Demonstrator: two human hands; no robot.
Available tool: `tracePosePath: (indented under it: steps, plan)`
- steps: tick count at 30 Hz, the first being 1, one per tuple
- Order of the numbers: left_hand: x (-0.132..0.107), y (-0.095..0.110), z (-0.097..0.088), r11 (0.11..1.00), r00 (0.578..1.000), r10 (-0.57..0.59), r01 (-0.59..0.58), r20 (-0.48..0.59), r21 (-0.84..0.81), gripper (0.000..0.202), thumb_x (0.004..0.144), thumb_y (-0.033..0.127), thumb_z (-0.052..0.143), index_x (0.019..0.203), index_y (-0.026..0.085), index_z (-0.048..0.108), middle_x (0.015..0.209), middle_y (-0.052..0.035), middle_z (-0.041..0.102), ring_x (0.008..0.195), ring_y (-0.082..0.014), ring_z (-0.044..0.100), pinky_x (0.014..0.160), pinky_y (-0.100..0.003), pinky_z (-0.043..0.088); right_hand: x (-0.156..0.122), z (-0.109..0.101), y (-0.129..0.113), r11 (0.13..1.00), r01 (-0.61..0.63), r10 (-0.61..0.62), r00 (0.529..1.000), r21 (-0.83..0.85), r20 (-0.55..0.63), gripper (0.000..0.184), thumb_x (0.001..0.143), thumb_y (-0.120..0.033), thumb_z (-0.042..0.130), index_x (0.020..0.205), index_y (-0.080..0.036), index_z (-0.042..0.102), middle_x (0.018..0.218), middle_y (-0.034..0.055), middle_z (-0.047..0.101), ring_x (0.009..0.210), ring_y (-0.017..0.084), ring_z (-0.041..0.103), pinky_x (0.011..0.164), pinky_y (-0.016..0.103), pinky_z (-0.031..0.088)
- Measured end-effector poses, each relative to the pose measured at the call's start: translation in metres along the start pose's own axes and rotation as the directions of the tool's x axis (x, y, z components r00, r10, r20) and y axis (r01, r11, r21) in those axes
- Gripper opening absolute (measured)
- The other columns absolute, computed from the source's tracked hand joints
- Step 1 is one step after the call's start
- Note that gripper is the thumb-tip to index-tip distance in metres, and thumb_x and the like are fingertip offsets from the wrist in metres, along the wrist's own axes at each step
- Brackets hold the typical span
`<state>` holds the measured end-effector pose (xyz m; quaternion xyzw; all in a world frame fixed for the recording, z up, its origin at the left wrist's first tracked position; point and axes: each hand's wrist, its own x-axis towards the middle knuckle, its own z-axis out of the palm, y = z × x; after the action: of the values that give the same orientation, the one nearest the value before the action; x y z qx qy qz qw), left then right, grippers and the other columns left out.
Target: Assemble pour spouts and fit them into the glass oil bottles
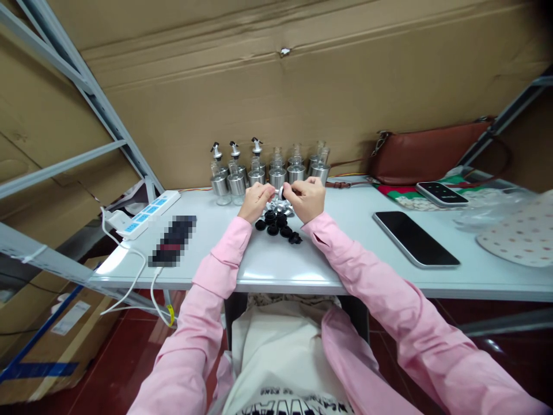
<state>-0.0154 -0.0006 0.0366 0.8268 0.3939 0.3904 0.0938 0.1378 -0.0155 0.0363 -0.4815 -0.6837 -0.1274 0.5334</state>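
Observation:
My left hand [258,202] and my right hand [307,199] meet above the table, fingers closed on a small silver-and-black pourer part [280,193] held between them. The fingers hide much of it. Just beneath lie a heap of silver pourer pieces [283,208] and several black stoppers [273,219]. Behind the hands stand two rows of glass bottles with steel sleeves [277,174]. Three back-row bottles at the left carry silver pourer tops [234,150] with black tips; the others shown have bare necks.
A phone [415,238] lies at the right, near a brown bag [427,153], another dark-faced device [441,194] and a dotted item [518,230]. At the left are a power strip [151,214], a blurred dark object [173,241] and white cables [140,271]. Cardboard [242,86] walls the back.

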Motion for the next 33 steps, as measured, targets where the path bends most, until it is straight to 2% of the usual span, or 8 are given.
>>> tracePosePath:
  steps: [4, 9, 15, 23, 26, 28, 29, 33]
  plan:
    - [0.000, -0.003, -0.003, 0.997, 0.999, -0.041, 0.040, -0.008, -0.062, 0.058, 0.090, 0.058, 0.018, 0.059, 0.019, 0.049, 0.065, -0.0026, 0.053, 0.074, -0.0165, 0.049, 0.074, -0.030, 0.038, 0.000, -0.002, 0.003, 0.993, 0.122, -0.122, 0.990, 0.006, 0.069, 0.040, 0.083, -0.040, 0.043, 0.049, -0.019, 0.048, 0.047, 0.0004, 0.051, 0.051, 0.013, 0.039, 0.074, 0.034, 0.034]
    - [0.000, -0.011, -0.003, 0.993, 0.994, -0.101, 0.098, -0.034, -0.070, 0.056, 0.091, 0.055, 0.021, 0.059, 0.019, 0.050, 0.064, -0.0026, 0.054, 0.076, -0.0162, 0.051, 0.075, -0.030, 0.040, 0.000, -0.001, 0.005, 0.980, 0.195, -0.200, 0.971, 0.050, 0.133, 0.034, 0.086, -0.040, 0.043, 0.060, -0.020, 0.054, 0.054, 0.0011, 0.056, 0.054, 0.014, 0.045, 0.081, 0.037, 0.034]
    - [0.001, -0.019, 0.000, 0.985, 0.987, -0.133, 0.121, -0.094, -0.121, 0.053, 0.091, 0.052, 0.023, 0.058, 0.019, 0.047, 0.063, -0.0021, 0.051, 0.069, -0.0151, 0.050, 0.072, -0.030, 0.040, -0.001, 0.002, 0.011, 0.962, 0.270, -0.274, 0.950, 0.052, 0.150, 0.032, 0.089, -0.040, 0.040, 0.071, -0.019, 0.056, 0.065, 0.0031, 0.061, 0.062, 0.016, 0.050, 0.082, 0.037, 0.033]
    - [0.005, -0.025, 0.003, 0.955, 0.961, -0.244, 0.215, -0.127, -0.206, 0.052, 0.090, 0.053, 0.029, 0.056, 0.018, 0.047, 0.060, -0.0012, 0.050, 0.066, -0.0145, 0.050, 0.068, -0.030, 0.038, -0.001, 0.006, 0.013, 0.957, 0.268, -0.286, 0.936, 0.110, 0.205, 0.031, 0.090, -0.041, 0.037, 0.089, -0.017, 0.056, 0.082, 0.0091, 0.062, 0.078, 0.020, 0.055, 0.080, 0.036, 0.037]
    - [0.002, -0.041, -0.005, 0.918, 0.908, -0.366, 0.316, -0.203, -0.240, 0.054, 0.090, 0.053, 0.023, 0.053, 0.018, 0.042, 0.056, -0.0005, 0.048, 0.061, -0.0135, 0.048, 0.064, -0.028, 0.035, 0.000, 0.002, 0.020, 0.961, 0.203, -0.233, 0.960, 0.189, 0.156, 0.027, 0.089, -0.037, 0.038, 0.097, -0.017, 0.053, 0.092, 0.0110, 0.060, 0.086, 0.022, 0.055, 0.079, 0.036, 0.041]
    - [-0.002, -0.053, -0.010, 0.911, 0.872, -0.410, 0.377, -0.267, -0.166, 0.053, 0.092, 0.048, 0.020, 0.055, 0.018, 0.042, 0.057, -0.0008, 0.049, 0.061, -0.0142, 0.048, 0.066, -0.029, 0.034, 0.002, -0.001, 0.029, 0.968, 0.130, -0.148, 0.987, 0.214, 0.067, 0.026, 0.088, -0.035, 0.039, 0.102, -0.017, 0.052, 0.097, 0.0118, 0.057, 0.088, 0.022, 0.055, 0.077, 0.035, 0.044]
    - [-0.004, -0.058, -0.012, 0.916, 0.876, -0.399, 0.393, -0.271, -0.079, 0.050, 0.092, 0.046, 0.021, 0.057, 0.018, 0.044, 0.059, -0.0011, 0.051, 0.065, -0.0151, 0.049, 0.070, -0.030, 0.034, 0.003, -0.003, 0.034, 0.972, 0.097, -0.105, 0.994, 0.213, 0.026, 0.026, 0.088, -0.034, 0.039, 0.103, -0.017, 0.051, 0.097, 0.0118, 0.056, 0.088, 0.022, 0.055, 0.077, 0.035, 0.045]
    - [-0.012, -0.065, -0.008, 0.889, 0.933, -0.335, 0.359, -0.130, 0.285, 0.038, 0.092, 0.037, 0.030, 0.066, 0.019, 0.050, 0.072, -0.0035, 0.060, 0.083, -0.0195, 0.050, 0.081, -0.035, 0.030, 0.007, -0.004, 0.049, 0.981, 0.050, -0.049, 0.999, 0.190, -0.007, 0.023, 0.085, -0.030, 0.041, 0.101, -0.017, 0.053, 0.096, 0.0113, 0.056, 0.086, 0.022, 0.055, 0.073, 0.035, 0.047]
